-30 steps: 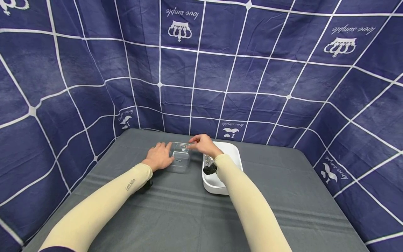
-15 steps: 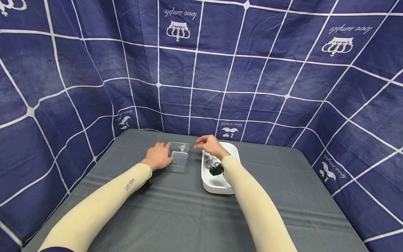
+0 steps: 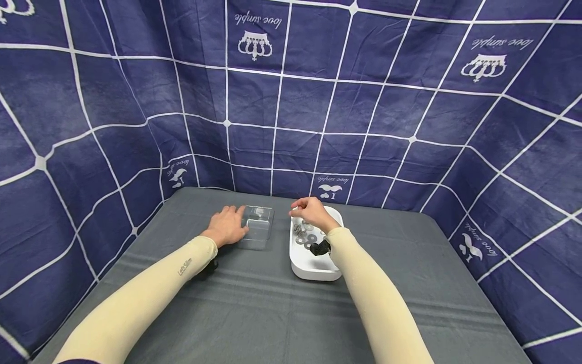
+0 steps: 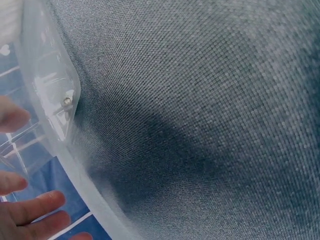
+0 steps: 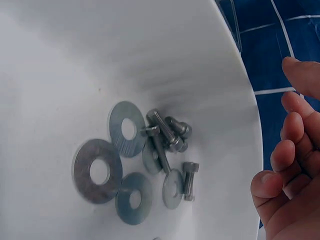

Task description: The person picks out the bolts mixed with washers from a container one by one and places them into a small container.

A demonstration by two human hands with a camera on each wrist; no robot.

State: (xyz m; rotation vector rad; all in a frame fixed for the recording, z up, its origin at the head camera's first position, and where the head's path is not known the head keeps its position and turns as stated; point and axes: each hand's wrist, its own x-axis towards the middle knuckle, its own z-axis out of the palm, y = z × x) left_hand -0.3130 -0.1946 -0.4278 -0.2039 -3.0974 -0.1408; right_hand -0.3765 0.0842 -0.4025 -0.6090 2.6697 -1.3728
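Note:
My left hand [image 3: 226,226] rests at the left edge of a clear plastic box [image 3: 258,241], fingers spread along its side. The box has moulded compartments, and in the left wrist view a small metal bolt [image 4: 66,102] shows through its wall. Over the far left rim of a white tray [image 3: 313,273] hovers my right hand [image 3: 313,212], fingers loosely bent, with nothing visible between them. Inside that tray lie flat metal washers [image 5: 98,171] in several sizes and a small heap of bolts [image 5: 162,125], one bolt [image 5: 189,181] apart from the heap.
A grey cloth [image 3: 254,313] covers the table beneath both containers. Blue curtain [image 3: 291,111] with white grid lines hangs behind and on both sides. A strip of bare cloth separates the clear box from the tray.
My right hand has moved right, from over the clear box's far end to above the white tray, uncovering washers there. The left hand stays at the box.

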